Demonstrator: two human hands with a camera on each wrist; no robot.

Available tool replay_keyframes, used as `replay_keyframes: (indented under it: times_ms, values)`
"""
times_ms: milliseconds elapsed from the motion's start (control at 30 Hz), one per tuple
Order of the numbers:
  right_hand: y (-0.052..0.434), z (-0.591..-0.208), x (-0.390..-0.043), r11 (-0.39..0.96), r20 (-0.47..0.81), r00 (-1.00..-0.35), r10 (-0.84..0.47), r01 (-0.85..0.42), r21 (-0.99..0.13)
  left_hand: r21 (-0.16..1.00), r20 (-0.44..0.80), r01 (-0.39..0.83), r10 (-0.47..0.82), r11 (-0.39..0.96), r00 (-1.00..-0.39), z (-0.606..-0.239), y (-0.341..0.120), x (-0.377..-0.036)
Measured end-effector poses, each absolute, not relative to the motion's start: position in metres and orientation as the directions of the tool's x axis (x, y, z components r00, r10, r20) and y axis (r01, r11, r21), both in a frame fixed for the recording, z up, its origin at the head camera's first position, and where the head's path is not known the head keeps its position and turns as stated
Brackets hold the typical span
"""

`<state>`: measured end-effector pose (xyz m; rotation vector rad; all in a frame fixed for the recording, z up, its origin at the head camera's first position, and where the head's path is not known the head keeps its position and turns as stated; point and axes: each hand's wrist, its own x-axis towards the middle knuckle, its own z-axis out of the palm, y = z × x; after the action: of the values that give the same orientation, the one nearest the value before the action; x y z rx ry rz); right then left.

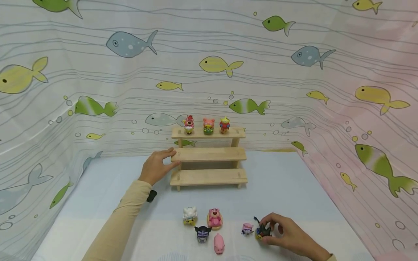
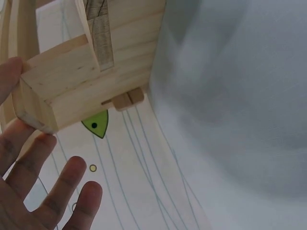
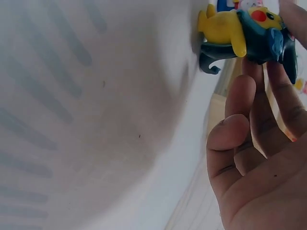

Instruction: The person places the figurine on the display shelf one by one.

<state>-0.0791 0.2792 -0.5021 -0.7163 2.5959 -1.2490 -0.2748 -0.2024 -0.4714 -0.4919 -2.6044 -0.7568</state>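
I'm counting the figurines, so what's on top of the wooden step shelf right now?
Three small figurines stand in a row on the top step of the wooden shelf. The middle and bottom steps show bare wood. The left hand covers the middle step's left end, so that spot can't be checked.
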Motion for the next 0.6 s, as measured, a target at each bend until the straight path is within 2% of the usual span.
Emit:
replay_keyframes:
  times_ms: [600]
  values:
    - [0.2804, -0.5047, -0.0806, 0.544, 0.011, -0.881, -0.472, -0.301, -0.783, 0.453, 0.439, 0.418, 0.211, 0.788, -0.873, -0.4727, -0.2036, -0.2757]
